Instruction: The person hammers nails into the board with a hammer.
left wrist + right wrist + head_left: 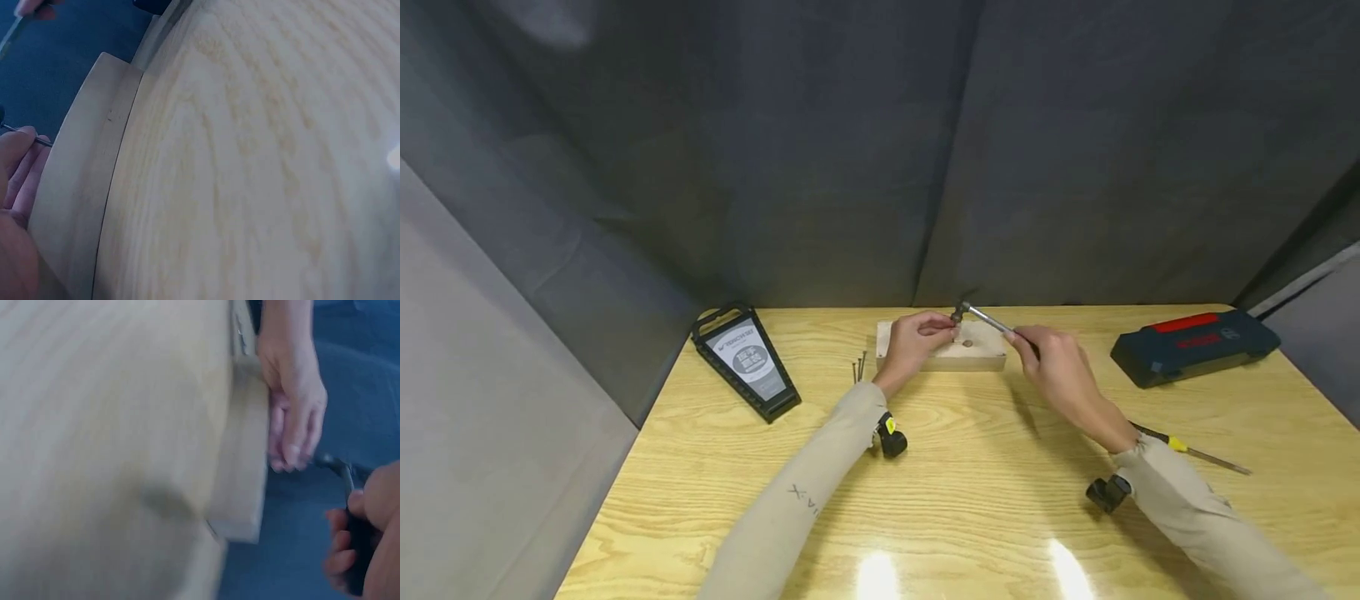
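Near the far edge of the table lies a pale wooden block (pixel 964 364). My left hand (pixel 917 342) is over its top and pinches a nail (pixel 41 142) between thumb and fingers. A hammer (pixel 990 319) is in my right hand (pixel 1062 371), which grips the dark handle. Its head is right at the nail's top; whether they touch I cannot tell. A small round brown spot (pixel 967 343) shows on the block to the right of my left fingers. In the right wrist view the hammer (pixel 347 478) points toward the left hand (pixel 297 412).
Several loose nails (pixel 860 367) lie left of the block. A black holder with a white label (pixel 747 360) lies farther left. At the right is a dark blue case with a red strip (pixel 1195 346). A screwdriver (pixel 1180 445) lies partly behind my right wrist. A dark curtain (pixel 880 150) hangs behind the table.
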`<state>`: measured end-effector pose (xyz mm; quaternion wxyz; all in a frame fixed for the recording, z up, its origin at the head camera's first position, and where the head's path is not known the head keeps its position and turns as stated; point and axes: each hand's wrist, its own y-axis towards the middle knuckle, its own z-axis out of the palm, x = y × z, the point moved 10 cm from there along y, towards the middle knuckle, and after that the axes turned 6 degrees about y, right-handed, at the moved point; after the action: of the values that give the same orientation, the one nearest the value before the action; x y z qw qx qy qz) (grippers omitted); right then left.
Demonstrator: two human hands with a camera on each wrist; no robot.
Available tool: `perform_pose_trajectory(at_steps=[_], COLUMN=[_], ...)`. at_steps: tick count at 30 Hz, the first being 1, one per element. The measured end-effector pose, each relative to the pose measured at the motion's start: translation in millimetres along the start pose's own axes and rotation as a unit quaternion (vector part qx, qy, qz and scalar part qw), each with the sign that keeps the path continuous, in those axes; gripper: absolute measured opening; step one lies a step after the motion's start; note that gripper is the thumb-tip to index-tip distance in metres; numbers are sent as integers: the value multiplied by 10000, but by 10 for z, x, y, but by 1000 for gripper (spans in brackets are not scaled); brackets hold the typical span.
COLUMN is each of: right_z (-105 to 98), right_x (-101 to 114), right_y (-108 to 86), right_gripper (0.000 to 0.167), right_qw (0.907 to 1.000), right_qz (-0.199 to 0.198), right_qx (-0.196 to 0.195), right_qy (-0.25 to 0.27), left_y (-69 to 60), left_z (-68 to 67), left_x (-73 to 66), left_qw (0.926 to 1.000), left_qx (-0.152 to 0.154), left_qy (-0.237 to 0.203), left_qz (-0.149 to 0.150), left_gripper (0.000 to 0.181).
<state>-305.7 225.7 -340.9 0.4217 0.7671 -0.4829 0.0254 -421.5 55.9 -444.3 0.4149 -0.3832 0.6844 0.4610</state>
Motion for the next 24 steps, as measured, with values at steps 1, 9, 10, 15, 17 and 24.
perform_pose_trajectory(at_steps=[1,9,10,15,17,24], right_z=[12,-55,-38,37,41,42], right_x=[-9,-26,-38,-103,-123,-129], right_y=[-7,37,29,-22,-31,8], right_gripper=[13,16,15,16,17,19], right_qw=[9999,9993,9993,9991,9991,9984], right_qz=[57,-18,-2,155,239,320], right_qx=[67,-85,-28,215,243,406], right_qy=[-106,-359,-383,-340,-269,-221], left_y=[2,9,7,-13,-26,-26], left_z=[0,6,8,6,2,-5], left_x=[-3,5,10,18,10,-34], left_qw=[10000,9999,9999,9998,9997,9997], left_qx=[4,45,53,99,121,210], left_qy=[-4,116,137,130,110,-7], left_qz=[7,33,16,-119,-159,-160], left_gripper=[16,17,17,17,17,21])
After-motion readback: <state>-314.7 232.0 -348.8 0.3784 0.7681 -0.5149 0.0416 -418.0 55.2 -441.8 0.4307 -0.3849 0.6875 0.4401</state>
